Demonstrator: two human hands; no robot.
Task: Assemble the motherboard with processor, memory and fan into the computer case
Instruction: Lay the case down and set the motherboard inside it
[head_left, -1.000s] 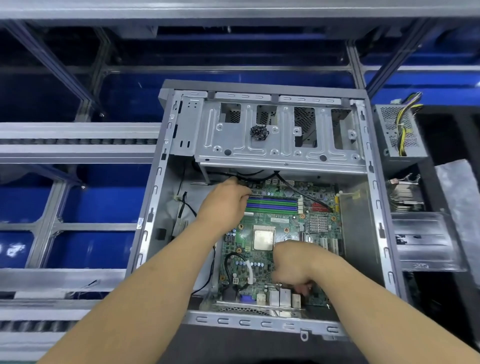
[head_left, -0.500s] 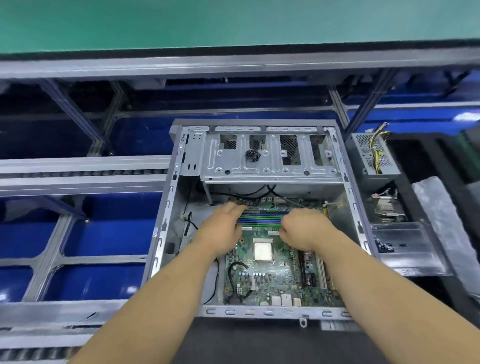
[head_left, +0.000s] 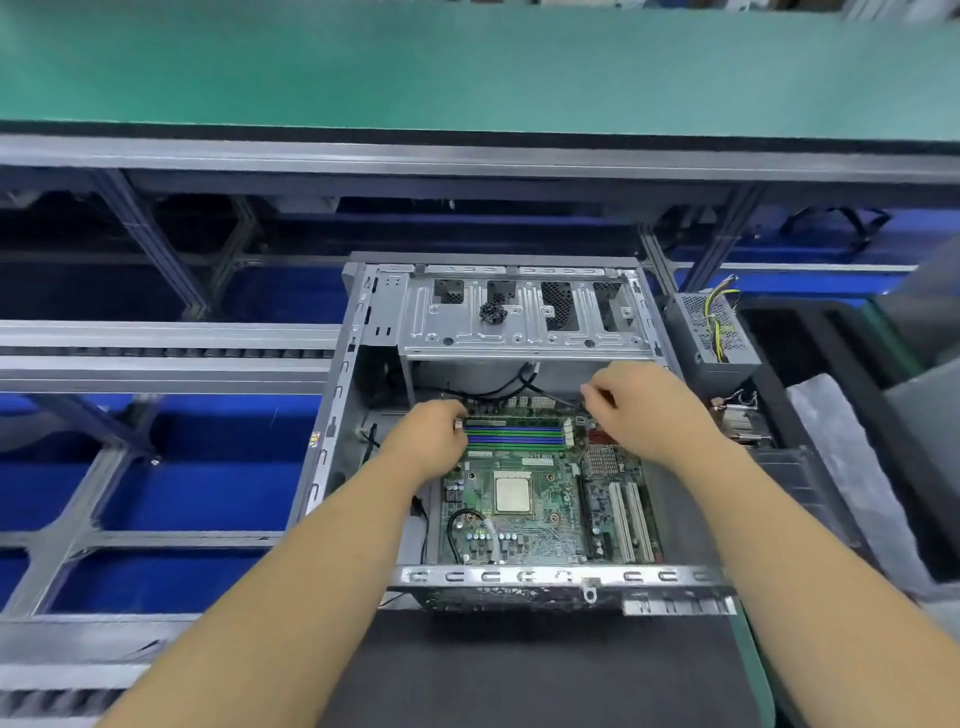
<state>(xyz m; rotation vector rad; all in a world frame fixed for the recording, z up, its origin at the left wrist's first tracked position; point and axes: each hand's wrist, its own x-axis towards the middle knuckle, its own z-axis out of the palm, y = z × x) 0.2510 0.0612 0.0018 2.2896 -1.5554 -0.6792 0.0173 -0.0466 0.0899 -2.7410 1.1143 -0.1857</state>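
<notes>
Left hand (head_left: 434, 441) and right hand (head_left: 644, 410), fingers curled, contents unclear, bracket the slots (head_left: 514, 435), whose long axis runs between them.

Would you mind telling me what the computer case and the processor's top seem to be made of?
Computer case: apparently bare sheet metal, matte grey, judging by its stamped ribs and punched slots. Processor top: probably a metal cap, pale silvery, smooth and faintly reflective; plating cannot be told.

Green belt (head_left: 467, 62) at top, grey PSU w/ cables (head_left: 714, 332) right, blue bins (head_left: 208, 457) left
</notes>
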